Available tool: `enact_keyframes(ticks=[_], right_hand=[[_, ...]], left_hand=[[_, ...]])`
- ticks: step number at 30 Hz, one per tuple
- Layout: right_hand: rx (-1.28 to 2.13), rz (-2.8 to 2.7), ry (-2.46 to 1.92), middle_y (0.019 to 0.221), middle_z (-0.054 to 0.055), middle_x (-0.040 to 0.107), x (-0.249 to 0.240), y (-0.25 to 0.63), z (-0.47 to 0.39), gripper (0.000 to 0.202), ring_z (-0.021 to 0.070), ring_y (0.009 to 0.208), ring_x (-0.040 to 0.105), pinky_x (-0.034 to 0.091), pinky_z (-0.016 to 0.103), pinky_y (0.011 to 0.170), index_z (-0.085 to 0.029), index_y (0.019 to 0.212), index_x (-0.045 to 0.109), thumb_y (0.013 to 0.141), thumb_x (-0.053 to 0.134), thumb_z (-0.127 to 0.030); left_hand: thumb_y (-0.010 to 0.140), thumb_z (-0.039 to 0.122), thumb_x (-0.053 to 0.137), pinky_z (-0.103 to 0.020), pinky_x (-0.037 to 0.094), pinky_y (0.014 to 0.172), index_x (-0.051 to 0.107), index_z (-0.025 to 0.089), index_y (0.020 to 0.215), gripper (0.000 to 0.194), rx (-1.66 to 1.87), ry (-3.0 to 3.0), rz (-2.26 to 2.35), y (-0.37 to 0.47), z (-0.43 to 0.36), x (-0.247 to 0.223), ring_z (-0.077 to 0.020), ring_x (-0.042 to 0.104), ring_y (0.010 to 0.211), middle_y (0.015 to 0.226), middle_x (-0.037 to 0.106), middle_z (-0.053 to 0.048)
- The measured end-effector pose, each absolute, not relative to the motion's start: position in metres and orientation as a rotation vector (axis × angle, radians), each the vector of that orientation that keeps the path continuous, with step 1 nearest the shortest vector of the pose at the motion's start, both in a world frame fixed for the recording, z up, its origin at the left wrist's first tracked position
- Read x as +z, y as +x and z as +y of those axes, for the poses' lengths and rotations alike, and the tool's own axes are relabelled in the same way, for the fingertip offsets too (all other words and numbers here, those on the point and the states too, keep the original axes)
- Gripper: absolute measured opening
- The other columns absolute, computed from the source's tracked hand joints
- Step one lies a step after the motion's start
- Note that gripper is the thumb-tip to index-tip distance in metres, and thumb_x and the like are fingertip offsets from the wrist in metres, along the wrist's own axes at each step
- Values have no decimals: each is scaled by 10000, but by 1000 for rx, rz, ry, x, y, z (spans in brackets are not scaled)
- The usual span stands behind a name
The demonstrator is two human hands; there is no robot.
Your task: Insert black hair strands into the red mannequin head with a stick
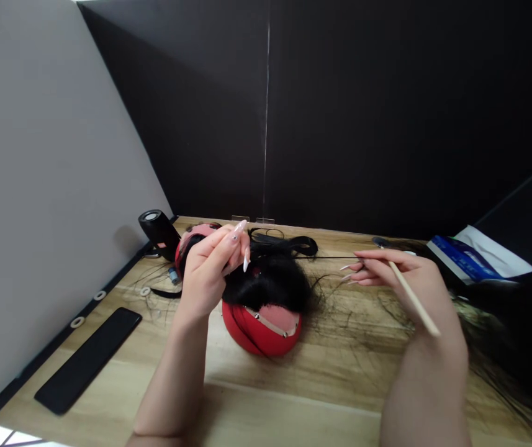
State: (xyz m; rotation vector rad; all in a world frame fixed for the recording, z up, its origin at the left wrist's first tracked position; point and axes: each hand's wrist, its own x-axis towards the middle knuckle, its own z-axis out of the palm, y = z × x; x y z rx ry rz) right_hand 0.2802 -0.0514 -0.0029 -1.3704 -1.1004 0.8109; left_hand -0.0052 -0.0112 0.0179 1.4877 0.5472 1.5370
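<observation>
A red head form (pixel 242 332) lies on the table, with black hair (pixel 275 285) over it and a pinned pale strip (pixel 270 326) along its edge. Above its left side, my left hand (pixel 214 261) is closed in a pinch; what the fingertips hold cannot be made out. My right hand (pixel 400 273) is off to the right, closed around a wooden-handled ventilating needle (pixel 414 301), whose tip I cannot see. From the right fingertips a taut thin dark strand (pixel 328 257) runs left towards the hair and my left hand.
A black cylindrical speaker (pixel 158 236) stands at the back left, beside another pink-and-red form (pixel 198 231). A flat black object (pixel 89 360) lies front left. A blue-and-white packet (pixel 475 257) rests back right. Loose hair (pixel 340 335) is scattered about. Dark panels (pixel 363 112) enclose the back.
</observation>
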Motion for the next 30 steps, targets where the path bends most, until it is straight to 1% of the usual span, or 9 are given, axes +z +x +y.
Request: enact_keyframes(ticks=[3, 6, 10, 12, 17, 20, 23, 27, 30], right_hand=[[796, -1091, -1394, 808, 100, 734, -1, 286, -54, 337, 224, 664, 720, 635, 312, 632, -149, 875, 744, 670, 806, -409], [772, -1031, -1446, 800, 99, 735, -1, 289, -52, 336, 221, 648, 716, 631, 304, 621, -148, 874, 742, 643, 818, -381], [733, -955, -1521, 770, 98, 729, -8, 297, -46, 281, 236, 628, 712, 628, 331, 586, -170, 875, 734, 686, 778, -373], [726, -939, -1530, 751, 96, 725, -12, 302, -43, 268, 239, 624, 709, 626, 337, 572, -173, 863, 733, 685, 780, -367], [769, -951, -1505, 702, 85, 714, -14, 311, -42, 309, 210, 603, 698, 621, 300, 583, -136, 804, 743, 587, 839, -333], [741, -973, -1500, 689, 80, 714, -13, 314, -44, 305, 203, 589, 693, 608, 289, 555, -145, 773, 748, 581, 840, -364], [709, -1001, -1483, 694, 79, 717, -15, 319, -46, 327, 208, 590, 693, 601, 294, 536, -160, 769, 752, 573, 845, -406], [707, -1007, -1473, 736, 83, 728, -22, 329, -46, 337, 219, 611, 693, 604, 321, 549, -174, 807, 752, 584, 844, -410], [710, -976, -1483, 774, 80, 734, -27, 335, -45, 350, 228, 649, 699, 604, 331, 584, -183, 843, 747, 591, 838, -408]], left_hand=[[951, 303, 562, -247, 222, 464, 511, 133, 599, 394, 1526, 1489, 555, -3, -10, 17, -53, 347, 510, 648, 501, -7], [949, 313, 569, -240, 244, 464, 536, 132, 609, 386, 1537, 1496, 570, -3, -10, 17, -45, 329, 495, 644, 499, -3], [922, 312, 602, -222, 282, 455, 516, 135, 587, 389, 1576, 1445, 577, -8, -7, 16, -46, 348, 488, 612, 491, 6], [915, 303, 606, -217, 303, 460, 521, 136, 584, 380, 1606, 1412, 574, -11, -5, 16, -48, 360, 487, 593, 479, 11], [916, 294, 596, -221, 288, 465, 479, 137, 552, 414, 1584, 1435, 558, -13, -5, 18, -58, 391, 512, 619, 517, -8], [917, 304, 596, -232, 284, 474, 441, 144, 538, 439, 1574, 1462, 562, -11, -6, 20, -75, 418, 543, 633, 528, -20], [909, 336, 610, -234, 284, 472, 441, 146, 538, 450, 1582, 1474, 581, -11, -5, 20, -77, 415, 541, 634, 525, -19], [921, 356, 600, -235, 267, 454, 455, 142, 559, 445, 1551, 1515, 611, -9, -3, 16, -56, 357, 500, 659, 534, -13], [938, 352, 578, -247, 309, 496, 459, 147, 569, 439, 1559, 1582, 622, -5, -3, 15, -70, 364, 530, 672, 522, -13]])
